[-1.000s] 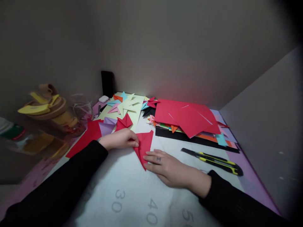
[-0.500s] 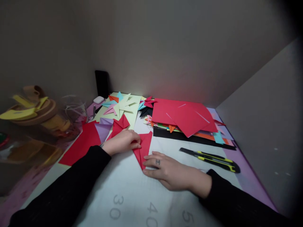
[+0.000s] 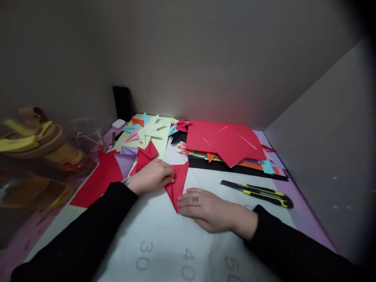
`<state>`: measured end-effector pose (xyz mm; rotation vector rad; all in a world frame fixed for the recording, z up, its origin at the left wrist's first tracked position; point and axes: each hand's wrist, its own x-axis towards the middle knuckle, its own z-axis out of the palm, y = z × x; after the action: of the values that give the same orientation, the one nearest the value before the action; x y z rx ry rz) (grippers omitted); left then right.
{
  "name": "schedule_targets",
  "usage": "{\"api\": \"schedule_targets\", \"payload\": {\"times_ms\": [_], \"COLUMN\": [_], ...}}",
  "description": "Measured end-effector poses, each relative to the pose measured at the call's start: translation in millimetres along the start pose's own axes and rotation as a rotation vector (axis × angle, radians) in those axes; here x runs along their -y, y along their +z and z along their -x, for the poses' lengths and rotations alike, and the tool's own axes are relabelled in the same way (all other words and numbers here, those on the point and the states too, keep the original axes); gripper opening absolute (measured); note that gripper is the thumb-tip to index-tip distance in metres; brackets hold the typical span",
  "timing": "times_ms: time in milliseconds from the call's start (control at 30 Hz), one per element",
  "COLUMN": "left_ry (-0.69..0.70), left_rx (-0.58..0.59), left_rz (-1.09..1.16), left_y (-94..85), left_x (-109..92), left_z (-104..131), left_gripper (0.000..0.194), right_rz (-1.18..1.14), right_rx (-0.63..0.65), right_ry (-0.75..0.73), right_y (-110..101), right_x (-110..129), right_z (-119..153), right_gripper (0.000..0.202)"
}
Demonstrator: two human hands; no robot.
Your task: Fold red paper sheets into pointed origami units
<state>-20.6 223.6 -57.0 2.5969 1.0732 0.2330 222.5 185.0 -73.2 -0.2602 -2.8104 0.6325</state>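
Observation:
A folded red paper piece point(image 3: 179, 176), narrowing to a point toward me, lies on the white mat between my hands. My left hand point(image 3: 152, 175) is closed at its left side, with fingertips curled onto the paper. From the right, my right hand point(image 3: 202, 209) rests low over the mat, its fingers together and their tips touching the paper's lower right edge near the point. Behind my left hand sits another folded red piece point(image 3: 147, 153), beside a folded purple paper point(image 3: 127, 160) and a flat red sheet point(image 3: 101, 180).
Red sheets point(image 3: 226, 141) top a paper stack at the back right, with a yellow-black cutter point(image 3: 258, 194) in front. Folded paper stars point(image 3: 149, 129) lie at the back. A phone point(image 3: 122, 102), clear cup point(image 3: 86, 133) and tan-lidded bottle point(image 3: 44, 141) stand left.
The fingers of my right hand have drawn closer together at the paper's edge. My left hand keeps its hold. The view has shifted slightly.

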Motion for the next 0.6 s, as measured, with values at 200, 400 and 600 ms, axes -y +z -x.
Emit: {"api": "schedule_targets", "payload": {"times_ms": [200,400,600], "left_ry": [-0.034,0.042,0.002], "left_rx": [0.132,0.249,0.291], "left_rz": [0.139,0.349,0.347], "left_y": [-16.6,-18.8,-16.9], "left_x": [9,12,9], "left_z": [11,14,13], "left_gripper": [0.012,0.007,0.012], "right_rz": [-0.011,0.005,0.039], "right_rx": [-0.035,-0.023,0.06], "right_ry": [-0.023,-0.058,-0.048], "right_y": [4,1,-7], "right_x": [-4,-7,-4], "right_z": [3,3,1], "right_gripper": [0.041,0.04,0.041]}}
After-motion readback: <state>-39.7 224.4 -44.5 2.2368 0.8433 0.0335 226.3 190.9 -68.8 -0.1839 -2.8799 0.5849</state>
